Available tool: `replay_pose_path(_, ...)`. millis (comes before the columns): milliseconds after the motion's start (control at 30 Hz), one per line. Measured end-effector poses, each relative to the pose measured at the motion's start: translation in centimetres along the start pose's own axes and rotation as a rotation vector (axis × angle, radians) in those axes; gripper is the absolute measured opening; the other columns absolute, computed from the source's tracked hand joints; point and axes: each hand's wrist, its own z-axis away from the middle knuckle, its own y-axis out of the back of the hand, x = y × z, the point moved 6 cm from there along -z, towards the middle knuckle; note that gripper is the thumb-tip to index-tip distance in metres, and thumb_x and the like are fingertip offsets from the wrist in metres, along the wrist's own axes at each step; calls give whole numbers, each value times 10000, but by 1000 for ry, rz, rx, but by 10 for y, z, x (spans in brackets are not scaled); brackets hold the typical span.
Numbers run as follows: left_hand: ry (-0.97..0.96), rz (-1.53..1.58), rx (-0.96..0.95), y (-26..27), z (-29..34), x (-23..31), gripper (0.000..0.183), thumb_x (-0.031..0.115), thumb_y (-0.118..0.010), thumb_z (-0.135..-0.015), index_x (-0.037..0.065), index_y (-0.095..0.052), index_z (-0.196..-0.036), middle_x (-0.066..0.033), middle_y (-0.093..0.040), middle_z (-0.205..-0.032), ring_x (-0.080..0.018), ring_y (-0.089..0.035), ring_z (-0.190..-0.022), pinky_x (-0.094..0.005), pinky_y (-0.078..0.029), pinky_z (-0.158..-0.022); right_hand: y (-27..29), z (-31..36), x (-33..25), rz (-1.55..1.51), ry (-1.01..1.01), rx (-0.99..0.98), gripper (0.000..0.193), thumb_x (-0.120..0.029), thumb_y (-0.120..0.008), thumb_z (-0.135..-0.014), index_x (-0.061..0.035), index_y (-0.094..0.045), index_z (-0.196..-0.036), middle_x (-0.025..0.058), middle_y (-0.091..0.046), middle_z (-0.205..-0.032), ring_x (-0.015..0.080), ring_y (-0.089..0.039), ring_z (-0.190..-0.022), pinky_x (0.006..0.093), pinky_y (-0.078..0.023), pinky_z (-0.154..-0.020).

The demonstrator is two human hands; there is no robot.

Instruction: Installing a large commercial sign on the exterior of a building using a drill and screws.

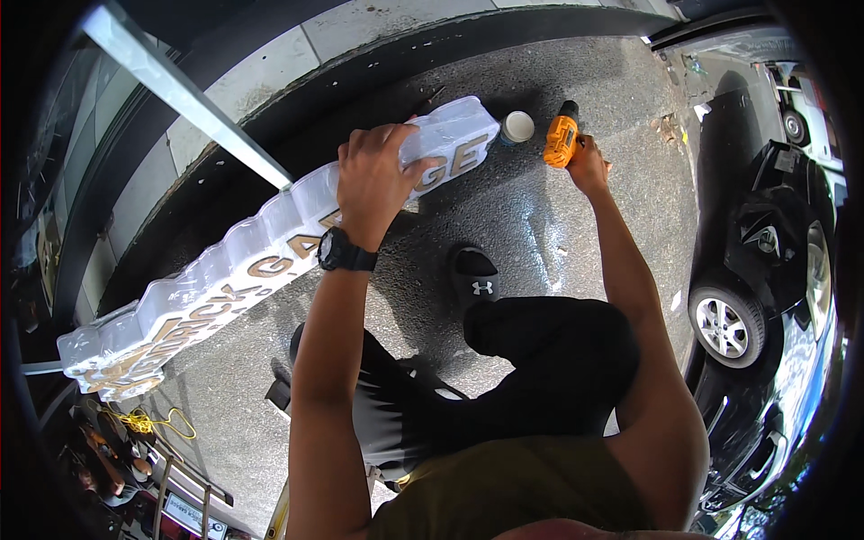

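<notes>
A long white sign [238,247] with raised gold-brown letters and a wavy, clear-looking edge stretches diagonally from the lower left to the upper middle. Near its far right end my left hand [373,175] grips it, fingers over the top edge and thumb on the lettered face. An orange and black cordless drill [561,139] is in my right hand [589,166], its black chuck pointing away from me. Between the sign's end and the drill stands a small round tub with a pale lid [517,127].
A pale metal bar [189,94] runs from the upper left to behind the sign. Beyond lies a stone kerb [270,67]. A black car [765,243] stands at the right. Yellow cord [148,421] and a ladder-like frame [184,495] lie lower left. My black shoe [475,274] rests on the asphalt.
</notes>
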Motion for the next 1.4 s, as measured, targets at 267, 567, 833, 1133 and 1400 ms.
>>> replay_pose_path(267,90,35,-59,-2,-8,1,617,355,-901,-678,132,-598,-1167,-65,-700,-1071,-302,-632,-1012,-451,-455,-882,-47,-35,20,-6,-16,28,731,-267,-833,-777,-139,-452,-1388,114,-587,-1329,312,-545,-1263,581,-332,-1046)
replay_pose_path(567,127,25,-65,-5,-6,-4,700,371,-915,-657,110,-545,-1191,-85,-699,-1041,-300,-641,-1015,-454,-450,-900,-32,-24,14,18,35,31,907,-192,-878,-717,-148,-401,-1488,147,-495,-1376,381,-467,-1290,555,-404,-1048)
replay_pose_path(833,82,-40,77,13,-4,16,743,337,-917,-668,70,-535,-1247,-99,-685,-1129,-317,-620,-1059,-452,-419,-964,8,-7,-118,-15,528,58,880,-239,-893,-696,-172,-452,-1455,172,-522,-1329,399,-549,-1226,511,-482,-995)
replay_pose_path(1133,95,642,-38,-9,41,74,624,215,-861,-785,22,-520,-1271,-156,-611,-1244,-374,-576,-1134,-468,-451,-999,92,76,-123,-373,443,-172,705,-290,-911,-688,-29,-568,-1245,221,-694,-1028,366,-698,-973,453,-553,-822)
replay_pose_path(1400,238,715,-301,-45,65,74,723,300,-870,-723,2,-497,-1265,-220,-598,-1233,-424,-623,-1077,-458,-521,-904,135,165,-188,-479,722,-326,653,-172,-886,-725,-33,-568,-1279,183,-675,-1171,363,-702,-1001,420,-580,-849)
